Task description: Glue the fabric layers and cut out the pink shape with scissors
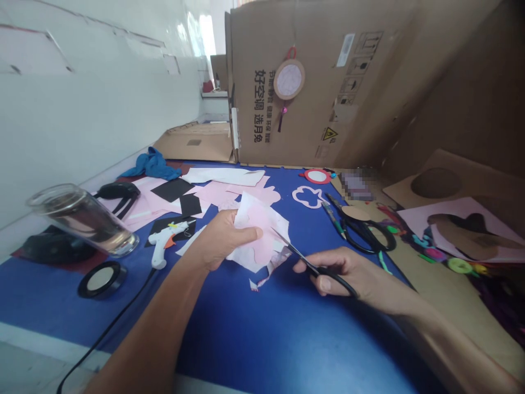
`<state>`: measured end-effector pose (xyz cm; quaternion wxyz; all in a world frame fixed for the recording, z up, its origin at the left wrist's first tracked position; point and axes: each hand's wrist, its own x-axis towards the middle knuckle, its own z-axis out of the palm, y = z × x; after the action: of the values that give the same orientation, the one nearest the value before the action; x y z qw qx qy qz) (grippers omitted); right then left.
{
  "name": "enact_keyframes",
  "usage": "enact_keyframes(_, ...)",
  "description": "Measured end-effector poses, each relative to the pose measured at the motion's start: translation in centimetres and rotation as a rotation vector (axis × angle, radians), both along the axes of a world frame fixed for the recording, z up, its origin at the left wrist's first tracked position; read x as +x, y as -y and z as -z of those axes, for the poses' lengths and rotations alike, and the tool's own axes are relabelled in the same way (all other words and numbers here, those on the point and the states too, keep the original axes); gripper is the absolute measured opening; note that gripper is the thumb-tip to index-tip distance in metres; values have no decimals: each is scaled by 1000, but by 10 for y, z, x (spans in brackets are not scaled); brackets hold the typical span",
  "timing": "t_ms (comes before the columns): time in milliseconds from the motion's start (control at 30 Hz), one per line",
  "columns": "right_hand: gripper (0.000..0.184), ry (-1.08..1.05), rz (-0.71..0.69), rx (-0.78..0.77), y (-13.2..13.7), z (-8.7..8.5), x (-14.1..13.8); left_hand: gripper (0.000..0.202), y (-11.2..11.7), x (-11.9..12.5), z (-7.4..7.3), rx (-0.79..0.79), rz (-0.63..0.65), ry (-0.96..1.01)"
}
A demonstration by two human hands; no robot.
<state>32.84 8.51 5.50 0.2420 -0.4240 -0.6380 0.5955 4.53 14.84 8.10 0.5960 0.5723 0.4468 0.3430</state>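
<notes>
My left hand (223,235) pinches a white sheet with a pink paper shape (262,235) on it, thumb on top. Black-handled scissors (311,266) are gripped in my right hand (342,273), their blades meeting the sheet's right side. A narrow cut strip (266,276) hangs from the lower edge of the sheet. Pink and white paper pieces (223,175) lie behind my left hand. A pink flower-shaped outline (307,198) rests beyond the scissors, near a second pair of scissors (363,232) and a pen (335,220).
At left stand a tilted-looking glass of liquid (86,221), a white glue gun (166,241) with a trailing cord, and a black round tin (101,279). A large cardboard box (315,82) rises behind, with a round ornament (289,79) hanging on it. Cardboard, buttons (459,265) and trimmings lie right.
</notes>
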Motion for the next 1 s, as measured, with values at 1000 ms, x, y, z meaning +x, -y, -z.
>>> enact_keyframes(1000, 56, -108, -28, -82, -2, 14, 0, 30, 0, -3, 3, 4, -39, -58)
